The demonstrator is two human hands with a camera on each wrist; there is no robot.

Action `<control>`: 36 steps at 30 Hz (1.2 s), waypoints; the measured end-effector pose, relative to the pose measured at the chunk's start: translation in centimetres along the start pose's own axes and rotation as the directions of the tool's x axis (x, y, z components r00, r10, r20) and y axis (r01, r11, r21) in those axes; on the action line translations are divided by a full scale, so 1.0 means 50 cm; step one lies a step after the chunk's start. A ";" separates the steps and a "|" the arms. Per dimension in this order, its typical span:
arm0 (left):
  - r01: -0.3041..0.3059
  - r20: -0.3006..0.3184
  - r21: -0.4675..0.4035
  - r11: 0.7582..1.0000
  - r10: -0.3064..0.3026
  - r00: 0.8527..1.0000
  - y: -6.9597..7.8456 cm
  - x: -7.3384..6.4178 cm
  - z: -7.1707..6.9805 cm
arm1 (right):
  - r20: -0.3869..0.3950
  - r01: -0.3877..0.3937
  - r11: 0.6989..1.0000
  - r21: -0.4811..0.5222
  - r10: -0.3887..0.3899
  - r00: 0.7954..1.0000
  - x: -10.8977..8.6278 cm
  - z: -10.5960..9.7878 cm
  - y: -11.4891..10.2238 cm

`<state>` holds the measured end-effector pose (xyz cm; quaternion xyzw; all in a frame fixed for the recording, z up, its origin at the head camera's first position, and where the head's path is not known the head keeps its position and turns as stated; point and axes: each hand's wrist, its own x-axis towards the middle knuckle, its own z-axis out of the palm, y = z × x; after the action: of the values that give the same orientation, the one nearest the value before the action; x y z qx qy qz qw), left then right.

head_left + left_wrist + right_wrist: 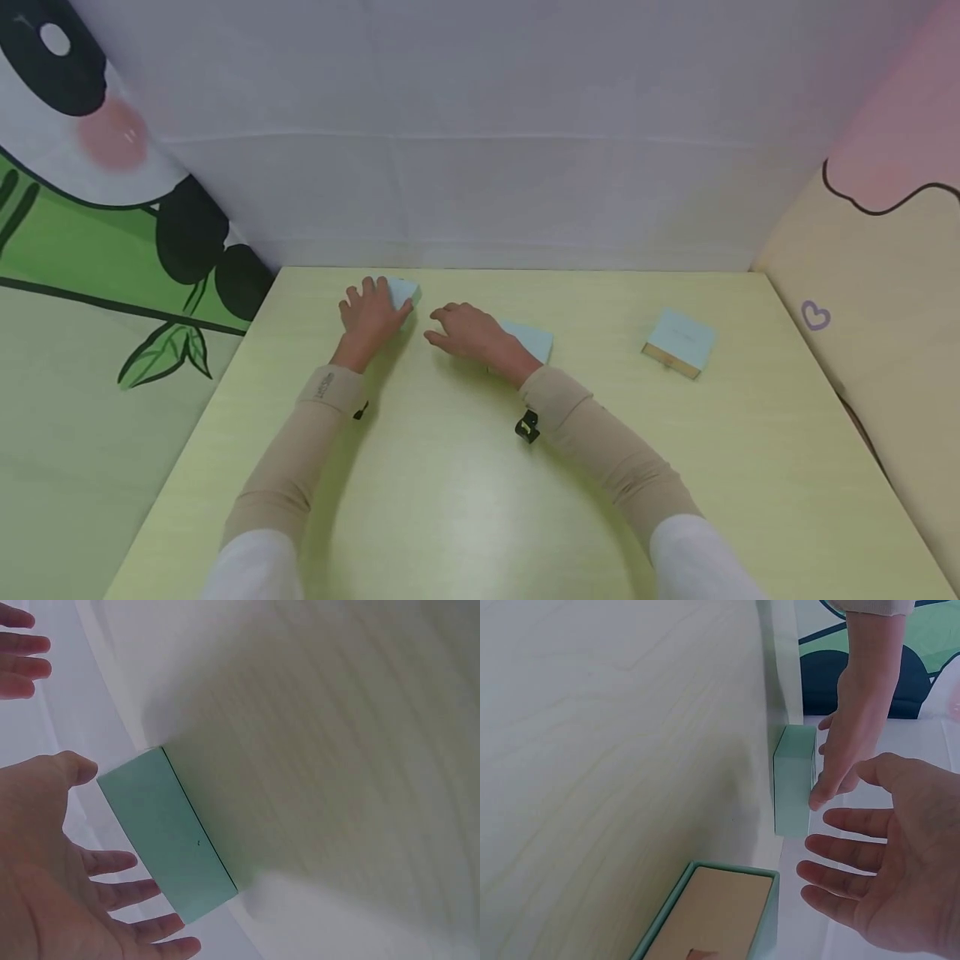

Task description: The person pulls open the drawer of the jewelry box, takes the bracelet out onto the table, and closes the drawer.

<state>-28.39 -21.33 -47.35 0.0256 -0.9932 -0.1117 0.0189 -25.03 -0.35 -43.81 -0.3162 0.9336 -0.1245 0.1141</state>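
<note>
I see the left hand [369, 321] near eleven o'clock of the pale yellow, wood-grained surface [465, 500], spread against the pale blue-green rectangular box [403, 290], which seems made of card. Its fingers [127, 895] are stretched, with the thumb at one end of the box; they do not curl around it, and I cannot tell how firmly they press. The right hand [472, 332] is between eleven and twelve o'clock, its fingers loose and holding nothing. Partly covered by it in the head view, at twelve o'clock, is a second pale blue-green box [532, 340]; the right wrist view shows its tan inner panel [712, 907]. A third box [681, 337], of the same colours, lies at two o'clock, well apart from both hands.

I judge that the first box is light and stiff, with smooth walls which may slip a little under dry fingers. Card corners can dent, so I would take hold gently, the thumb on one short end and the fingers on the opposite one. If it also has a tan panel, I would not pull there, because this part can perhaps slide out.
</note>
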 end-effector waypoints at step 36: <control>-0.237 0.128 0.030 0.971 0.232 0.964 -0.023 -0.013 -0.008 | -0.017 -0.053 0.998 0.019 0.054 0.998 0.012 0.009 0.001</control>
<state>-27.70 -22.49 -47.22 -0.0988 -0.9908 -0.0879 -0.0299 -25.40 -0.75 -44.31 -0.2890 0.9414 -0.1328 0.1121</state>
